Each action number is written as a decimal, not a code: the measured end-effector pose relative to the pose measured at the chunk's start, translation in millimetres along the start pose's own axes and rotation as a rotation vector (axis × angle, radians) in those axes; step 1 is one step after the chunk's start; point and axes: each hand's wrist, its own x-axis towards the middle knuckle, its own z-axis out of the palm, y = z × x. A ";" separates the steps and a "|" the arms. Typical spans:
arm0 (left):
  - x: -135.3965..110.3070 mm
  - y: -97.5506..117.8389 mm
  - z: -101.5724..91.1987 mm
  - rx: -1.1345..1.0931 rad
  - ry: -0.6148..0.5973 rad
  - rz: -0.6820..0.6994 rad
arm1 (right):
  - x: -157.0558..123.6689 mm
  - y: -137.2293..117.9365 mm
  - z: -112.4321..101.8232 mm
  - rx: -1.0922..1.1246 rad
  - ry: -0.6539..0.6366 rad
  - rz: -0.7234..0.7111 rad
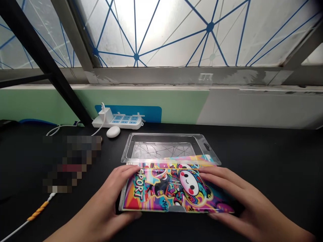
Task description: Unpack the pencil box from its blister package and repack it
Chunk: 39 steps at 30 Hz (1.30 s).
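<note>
Black matte tabletop [272,168] seen from above; nearest, a glossy rainbow-printed rectangular card [171,190] marked SPORT lies flat, its long axis running left to right; left hand [111,195] and right hand [234,191] hold its opposite ends, fingers over its face, thumbs toward its near edge; beyond the card, a clear plastic blister shell [161,135] touches its far edge; farther beyond the card sit a white oval object [113,131] and a white power strip [123,121], then a frosted window with blue lines [161,33].
</note>
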 end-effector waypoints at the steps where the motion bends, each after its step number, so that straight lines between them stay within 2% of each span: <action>1: 0.7 0.1 -0.5 -0.013 0.004 -0.017 | -0.4 0.5 -0.4 -0.018 0.001 -0.007; 5: 0.1 -1.8 -0.6 -0.061 -0.007 -0.126 | -4.6 2.0 -4.3 -0.004 0.026 0.010; 9: -3.2 -2.9 1.9 -0.080 -0.034 -0.125 | -3.8 3.7 -9.1 0.085 0.189 0.258; 12: -3.8 -0.3 1.9 -0.080 -0.026 -0.121 | 1.1 4.8 -10.3 0.102 0.217 0.423; 17: -5.3 -2.0 -0.2 -0.084 -0.048 -0.123 | 2.6 6.6 -8.2 0.107 0.222 0.519; 20: -8.0 -8.0 1.4 -0.063 -0.040 -0.106 | -0.1 8.9 -9.6 0.089 0.196 0.454; 24: -8.9 -5.8 1.5 -0.086 -0.016 -0.127 | -5.0 14.8 -18.1 0.065 0.091 0.121; 27: -6.4 3.1 -2.1 -0.128 -0.027 -0.176 | -8.8 15.5 -24.2 -0.025 -0.038 -0.031; 31: -2.7 10.2 -5.4 -0.171 -0.004 -0.202 | -9.4 6.6 -25.3 -0.007 -0.075 -0.071; 36: -1.2 5.5 -5.6 -0.193 -0.016 -0.194 | -9.2 -0.8 -19.7 -0.099 -0.078 -0.079; 39: -0.9 2.2 -5.2 -0.176 -0.038 -0.143 | -13.4 -0.9 -14.1 -0.038 -0.053 0.047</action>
